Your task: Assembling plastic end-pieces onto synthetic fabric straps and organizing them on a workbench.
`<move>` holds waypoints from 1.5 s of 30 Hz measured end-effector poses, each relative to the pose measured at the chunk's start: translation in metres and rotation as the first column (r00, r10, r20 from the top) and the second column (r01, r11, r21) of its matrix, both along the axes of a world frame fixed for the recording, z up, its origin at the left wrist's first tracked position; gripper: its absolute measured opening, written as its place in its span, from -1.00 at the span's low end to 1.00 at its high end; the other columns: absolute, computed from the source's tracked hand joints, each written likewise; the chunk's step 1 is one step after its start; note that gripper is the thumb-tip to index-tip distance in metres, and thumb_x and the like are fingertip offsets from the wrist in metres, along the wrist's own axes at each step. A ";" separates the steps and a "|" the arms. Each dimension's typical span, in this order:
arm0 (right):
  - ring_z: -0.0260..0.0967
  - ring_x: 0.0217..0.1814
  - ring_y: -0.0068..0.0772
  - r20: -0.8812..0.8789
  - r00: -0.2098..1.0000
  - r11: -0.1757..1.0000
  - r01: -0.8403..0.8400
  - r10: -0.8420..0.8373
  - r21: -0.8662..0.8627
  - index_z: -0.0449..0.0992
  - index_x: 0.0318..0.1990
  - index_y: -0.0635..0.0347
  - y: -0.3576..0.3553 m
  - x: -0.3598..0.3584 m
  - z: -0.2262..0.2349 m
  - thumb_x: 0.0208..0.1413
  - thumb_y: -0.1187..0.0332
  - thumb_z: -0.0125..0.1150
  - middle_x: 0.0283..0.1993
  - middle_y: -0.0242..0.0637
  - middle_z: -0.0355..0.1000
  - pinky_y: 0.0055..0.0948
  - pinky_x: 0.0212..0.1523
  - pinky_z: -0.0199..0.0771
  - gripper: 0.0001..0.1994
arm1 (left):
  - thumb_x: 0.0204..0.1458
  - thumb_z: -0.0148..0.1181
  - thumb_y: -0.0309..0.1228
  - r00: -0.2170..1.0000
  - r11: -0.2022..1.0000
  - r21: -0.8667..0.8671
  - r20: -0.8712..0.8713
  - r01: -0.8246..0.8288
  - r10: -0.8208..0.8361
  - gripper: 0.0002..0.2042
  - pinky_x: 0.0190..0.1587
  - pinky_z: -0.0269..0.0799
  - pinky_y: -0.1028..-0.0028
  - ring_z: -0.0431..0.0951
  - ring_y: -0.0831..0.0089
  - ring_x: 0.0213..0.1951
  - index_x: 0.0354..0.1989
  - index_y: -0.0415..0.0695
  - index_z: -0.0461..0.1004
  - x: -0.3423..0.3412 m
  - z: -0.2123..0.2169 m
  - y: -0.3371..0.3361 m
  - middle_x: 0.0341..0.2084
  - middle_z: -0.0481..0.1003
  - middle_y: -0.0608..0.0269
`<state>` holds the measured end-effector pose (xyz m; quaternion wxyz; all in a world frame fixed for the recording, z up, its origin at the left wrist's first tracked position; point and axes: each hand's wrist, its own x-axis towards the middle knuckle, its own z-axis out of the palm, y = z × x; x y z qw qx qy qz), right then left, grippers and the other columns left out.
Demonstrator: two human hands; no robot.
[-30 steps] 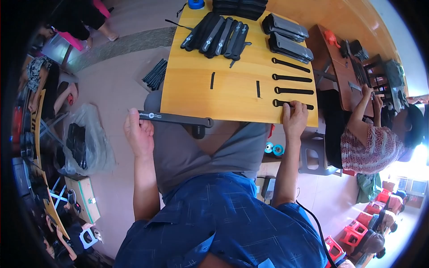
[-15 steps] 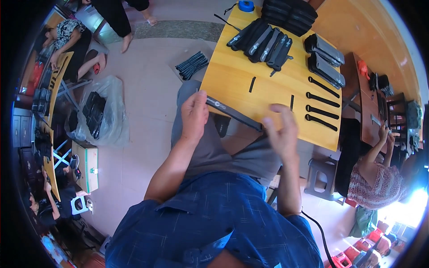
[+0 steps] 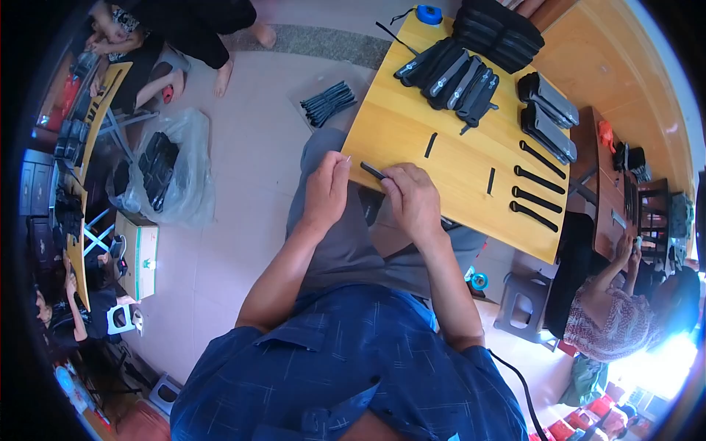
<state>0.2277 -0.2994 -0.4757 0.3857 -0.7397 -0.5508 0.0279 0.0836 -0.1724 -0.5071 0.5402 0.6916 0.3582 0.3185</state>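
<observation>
Strap (image 3: 372,170) juts from the right hand (image 3: 415,200) — fingers pinching it, probably for control; left hand (image 3: 326,191) — finger grip unclear.

A narrow, dark strap (image 3: 373,170) is held in the right hand (image 3: 414,197) by the near edge of the yellow wooden table (image 3: 390,125); its exposed end is pointed leftward, the rest being mostly hidden.
</observation>
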 end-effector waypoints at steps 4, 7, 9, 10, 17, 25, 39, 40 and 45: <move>0.52 -0.09 -0.01 -0.020 1.000 1.000 0.000 -0.001 -0.012 0.66 -0.15 0.18 0.003 0.001 -0.008 0.12 0.44 0.37 -0.21 -0.14 0.55 -0.14 -0.12 0.57 -0.85 | 0.33 0.06 -0.37 0.996 0.951 0.309 -0.085 0.034 -0.008 -0.84 -0.34 0.47 0.07 0.62 -0.11 -0.37 -0.27 -0.17 0.45 -0.005 0.019 -0.008 -0.46 0.56 -0.10; 0.52 -0.09 -0.01 0.000 1.000 0.999 -0.018 0.018 -0.026 0.67 -0.15 0.18 0.003 0.003 -0.011 0.09 0.45 0.39 -0.23 -0.15 0.54 -0.14 -0.11 0.57 -0.83 | 0.28 0.11 -0.40 0.985 0.924 0.362 -0.159 0.123 -0.069 -0.89 -0.37 0.47 0.04 0.62 -0.13 -0.37 -0.28 -0.15 0.45 -0.005 0.020 -0.010 -0.48 0.57 -0.07; 0.53 -0.11 -0.02 -0.021 0.999 0.999 -0.027 0.027 -0.023 0.67 -0.16 0.18 0.003 0.003 -0.009 0.09 0.44 0.40 -0.24 -0.16 0.55 -0.14 -0.12 0.57 -0.84 | 0.25 0.14 -0.41 0.979 0.919 0.364 -0.182 0.153 -0.091 -0.90 -0.39 0.47 0.04 0.62 -0.12 -0.40 -0.29 -0.14 0.44 -0.005 0.017 -0.012 -0.51 0.57 -0.04; 0.53 -0.11 -0.02 -0.022 0.999 0.999 -0.028 0.027 -0.024 0.67 -0.16 0.18 0.003 0.003 -0.010 0.09 0.44 0.40 -0.24 -0.16 0.55 -0.14 -0.12 0.57 -0.84 | 0.24 0.16 -0.42 0.976 0.922 0.354 -0.199 0.153 -0.086 -0.91 -0.39 0.48 0.05 0.63 -0.11 -0.40 -0.30 -0.14 0.44 -0.004 0.015 -0.013 -0.51 0.57 -0.02; 0.54 -0.14 -0.01 -0.047 0.999 1.000 -0.015 0.014 -0.021 0.69 -0.18 0.15 0.003 0.005 -0.013 0.08 0.40 0.41 -0.25 -0.18 0.58 -0.14 -0.13 0.57 -0.85 | 0.21 0.19 -0.47 0.976 0.939 0.300 -0.187 0.165 -0.112 -0.93 -0.38 0.49 0.20 0.64 -0.02 -0.41 -0.26 -0.18 0.47 -0.001 0.012 -0.018 -0.48 0.58 -0.01; 0.54 -0.14 -0.01 -0.052 0.999 0.999 -0.013 0.011 -0.034 0.68 -0.17 0.17 0.003 0.004 -0.013 0.06 0.41 0.42 -0.27 -0.16 0.57 -0.14 -0.10 0.55 -0.83 | 0.21 0.17 -0.44 0.964 0.930 0.297 -0.215 0.219 -0.158 -0.92 -0.36 0.50 0.10 0.64 -0.07 -0.39 -0.29 -0.16 0.44 0.000 0.003 -0.018 -0.50 0.58 -0.01; 0.53 -0.15 0.01 -0.066 0.998 1.000 -0.019 0.018 -0.005 0.69 -0.15 0.18 0.003 0.006 -0.019 0.06 0.40 0.43 -0.26 -0.16 0.56 -0.13 -0.10 0.54 -0.81 | 0.23 0.16 -0.47 0.970 0.939 0.274 -0.180 0.210 -0.164 -0.90 -0.38 0.48 0.17 0.65 -0.06 -0.38 -0.30 -0.21 0.43 -0.001 0.004 -0.015 -0.50 0.56 -0.05; 0.53 -0.15 0.01 -0.066 0.998 1.000 -0.021 0.020 -0.005 0.69 -0.15 0.18 0.003 0.006 -0.018 0.06 0.40 0.43 -0.26 -0.16 0.56 -0.13 -0.10 0.54 -0.81 | 0.22 0.17 -0.45 0.971 0.943 0.261 -0.174 0.205 -0.163 -0.92 -0.36 0.50 0.11 0.65 -0.07 -0.38 -0.28 -0.19 0.44 -0.001 0.002 -0.015 -0.50 0.58 -0.02; 0.53 -0.12 0.00 -0.070 0.997 1.000 -0.019 0.017 -0.024 0.69 -0.12 0.18 0.004 0.005 -0.020 0.05 0.41 0.44 -0.23 -0.15 0.57 -0.14 -0.08 0.55 -0.78 | 0.20 0.20 -0.44 0.985 0.972 0.196 -0.137 0.132 -0.106 -0.86 -0.31 0.53 0.05 0.66 -0.07 -0.37 -0.14 -0.16 0.42 0.000 0.000 -0.019 -0.50 0.61 0.00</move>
